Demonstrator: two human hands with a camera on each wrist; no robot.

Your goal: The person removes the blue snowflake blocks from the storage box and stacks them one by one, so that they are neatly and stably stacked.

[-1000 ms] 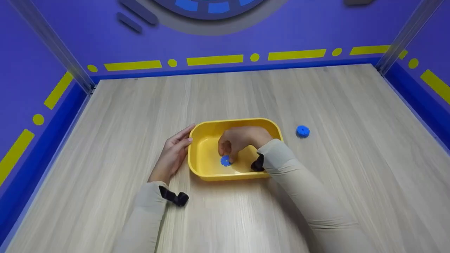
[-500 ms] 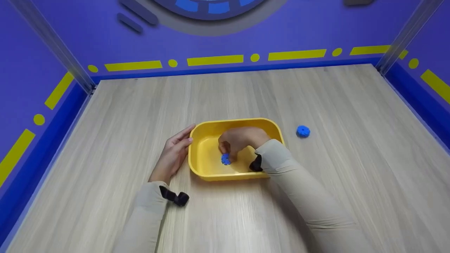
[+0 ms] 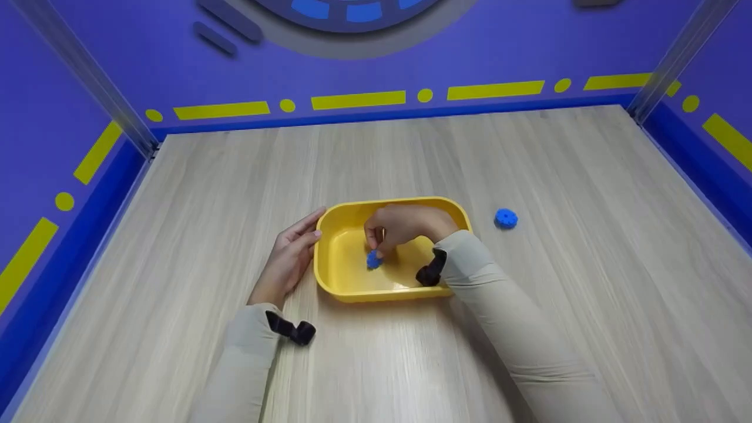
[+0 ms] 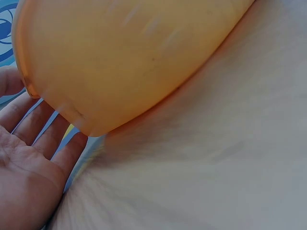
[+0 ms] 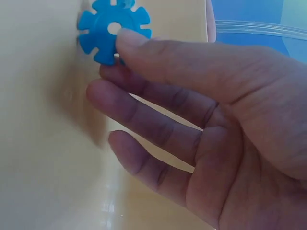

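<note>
Head view: a yellow plastic tub [image 3: 346, 288], rectangular with rounded corners, sits on my wood-grain table [image 3: 529, 329] near its middle. My right hand [image 3: 405, 226] reaches into the tub from the near right side, fingertips turned down, thumb and forefinger pinching a small blue notched disc [image 3: 373, 259] inside the tub, left of its middle; whether the disc touches the floor of the tub I cannot tell. My left hand [image 3: 289, 258] lies flat on the table just beside the tub's left wall, fingers straight and together, their tips against the rim's far left corner. A second blue notched disc [image 3: 506, 218] lies on the table to the right of the tub, apart from it. Purple walls with yellow dashes and dots [image 3: 358, 100] enclose the table on three sides. Left wrist view: the tub's [image 4: 124, 62] outer wall fills the upper frame, rounded corner toward me; my left hand [image 4: 29, 167] shows palm and straight, relaxed fingers laid alongside it, holding nothing. Right wrist view: the blue disc [image 5: 108, 31], with a centre hole and notches round its edge, is pinched between thumb and forefinger of my right hand [image 5: 201, 120]; the other fingers [image 5: 144, 124] lie loosely extended beneath, over the tub's yellow inside [image 5: 43, 143].
</note>
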